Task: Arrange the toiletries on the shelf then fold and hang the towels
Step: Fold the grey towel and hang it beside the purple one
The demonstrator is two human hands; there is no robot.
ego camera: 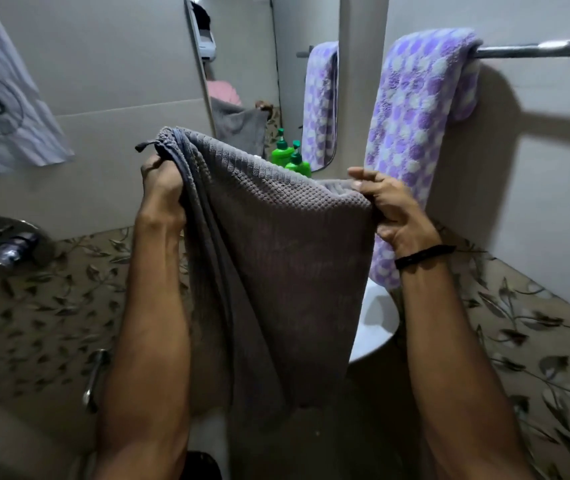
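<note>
Between mirror (242, 46) and rail (540, 50), held up: grey waffle towel (276, 254), soft, limp, light. Left hand (162, 188) fisted on bunched corner, right hand (394, 209) pinching top edge. Best gripped at corners.

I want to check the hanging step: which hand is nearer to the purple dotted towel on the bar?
Right. The right hand grips the grey towel directly beside the purple dotted towel; the left hand holds the opposite corner, far to its left.
</note>
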